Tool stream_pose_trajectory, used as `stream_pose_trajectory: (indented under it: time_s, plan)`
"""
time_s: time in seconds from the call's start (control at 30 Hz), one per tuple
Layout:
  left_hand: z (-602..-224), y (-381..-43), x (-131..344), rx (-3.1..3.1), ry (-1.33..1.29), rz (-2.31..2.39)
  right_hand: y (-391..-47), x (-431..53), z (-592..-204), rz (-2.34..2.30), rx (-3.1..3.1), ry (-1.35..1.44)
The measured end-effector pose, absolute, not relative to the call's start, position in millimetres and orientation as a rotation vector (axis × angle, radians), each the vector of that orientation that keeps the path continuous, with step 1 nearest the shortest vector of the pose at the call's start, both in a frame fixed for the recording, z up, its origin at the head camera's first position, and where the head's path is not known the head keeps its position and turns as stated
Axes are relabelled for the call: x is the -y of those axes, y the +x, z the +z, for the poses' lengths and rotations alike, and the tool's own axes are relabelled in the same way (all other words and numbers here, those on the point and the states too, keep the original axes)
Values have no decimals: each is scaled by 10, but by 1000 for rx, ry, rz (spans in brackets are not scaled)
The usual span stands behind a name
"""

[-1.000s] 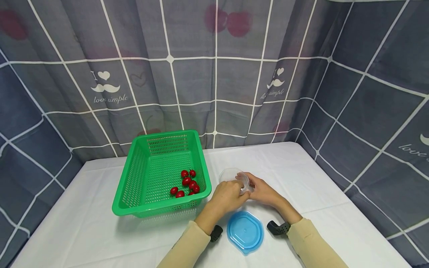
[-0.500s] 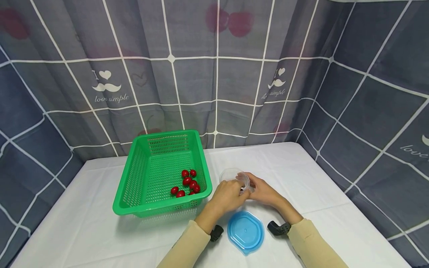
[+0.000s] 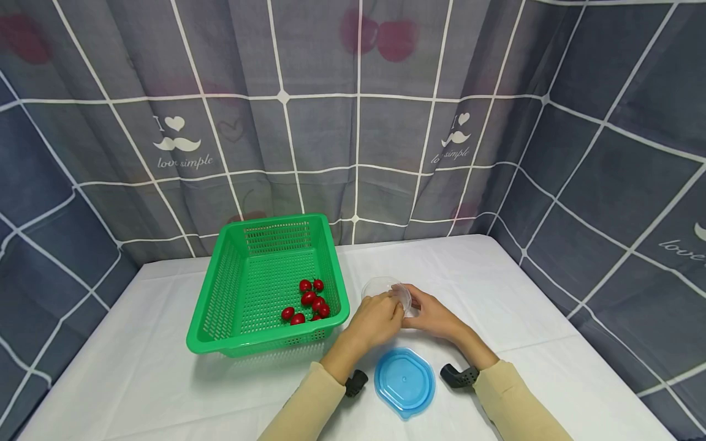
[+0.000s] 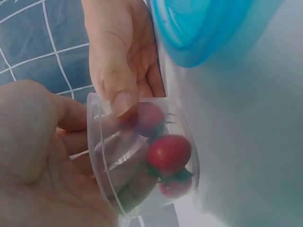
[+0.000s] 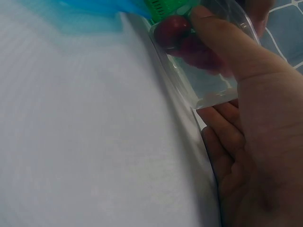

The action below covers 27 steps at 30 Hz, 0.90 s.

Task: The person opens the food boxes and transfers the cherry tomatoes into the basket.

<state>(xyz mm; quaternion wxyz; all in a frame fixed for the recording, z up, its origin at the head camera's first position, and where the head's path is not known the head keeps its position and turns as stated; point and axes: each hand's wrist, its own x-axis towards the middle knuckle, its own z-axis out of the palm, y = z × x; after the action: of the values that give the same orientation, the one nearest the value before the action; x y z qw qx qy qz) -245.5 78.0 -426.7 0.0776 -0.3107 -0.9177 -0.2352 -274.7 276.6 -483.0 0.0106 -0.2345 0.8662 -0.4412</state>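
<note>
My right hand [image 3: 432, 315] grips a small clear plastic container [image 3: 380, 285], its thumb pressed on the outer wall in both wrist views. The left hand [image 3: 375, 321] reaches over the rim, with its fingers inside. Through the wall in the left wrist view show a cherry tomato [image 4: 169, 153] and two others, red with green stems. The left fingertips lie close to these tomatoes; whether they pinch one is unclear behind the hazy plastic. On the table between my forearms lies a blue lid [image 3: 404, 380].
To the left stands a green perforated basket [image 3: 259, 275], with several cherry tomatoes [image 3: 307, 298] in its right front part. A white cloth [image 3: 551, 318] covers the table. Checked curtains [image 3: 320, 141] hang behind it and at both sides.
My left hand has shifted slightly at the container, its thumb moving up and away from the right thumb. The right hand and container hold nearly still. Basket and lid stay in place.
</note>
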Motion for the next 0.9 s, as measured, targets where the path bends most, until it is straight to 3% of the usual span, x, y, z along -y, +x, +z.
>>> stream_pose_trajectory:
  time_s: [0.9]
  plan:
    - [-4162,-2482,-732,2700,-979,-973,-2744,-2775,-4849,-1348,-2742,-697]
